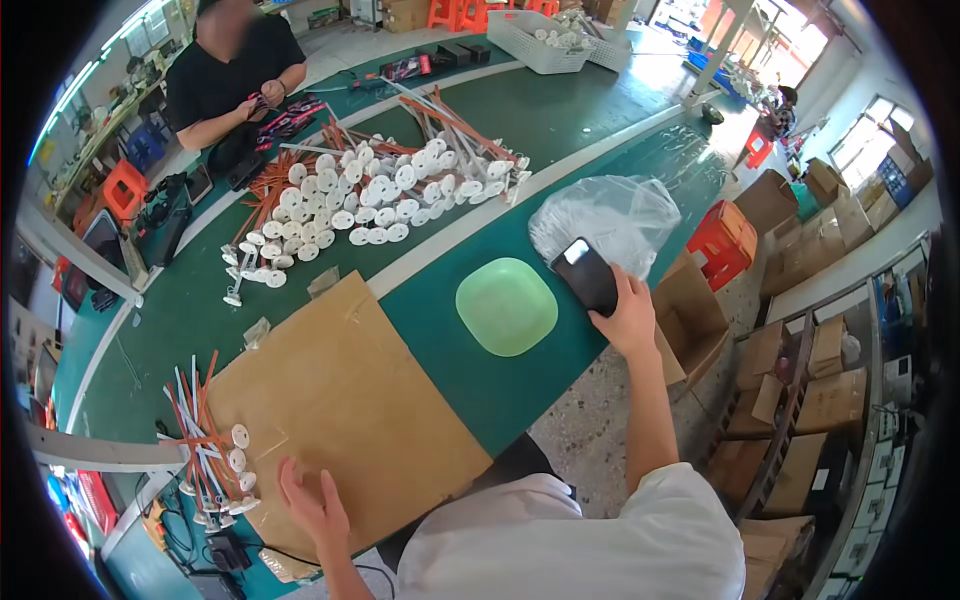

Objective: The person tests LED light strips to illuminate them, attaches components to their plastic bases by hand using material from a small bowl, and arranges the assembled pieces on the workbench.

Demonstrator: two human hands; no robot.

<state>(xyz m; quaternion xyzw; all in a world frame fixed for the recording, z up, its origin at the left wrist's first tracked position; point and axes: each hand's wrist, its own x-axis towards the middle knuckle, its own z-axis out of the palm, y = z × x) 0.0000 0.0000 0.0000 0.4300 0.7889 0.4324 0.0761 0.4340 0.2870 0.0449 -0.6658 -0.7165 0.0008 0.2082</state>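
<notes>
A black phone point(592, 285) is gripped in the right hand point(632, 318); its near end is covered by that hand, part of its surface is whitened by glare, and whether it is lifted or rested on the table cannot be told. The thumb is set along its left side, the fingers along its right, with the forearm stretched forward. Just beyond it, a clear plastic bag point(630, 215) is partly hidden by the phone, its contents hard to make out. To the right hand's left, a green dish point(507, 307) is placed. Well apart, the left hand point(318, 508) is held empty, fingers loosely spread, over a cardboard sheet point(340, 390); contact cannot be confirmed. Beyond both hands, white-disc stems point(375, 190) are heaped, overlapping one another.
</notes>
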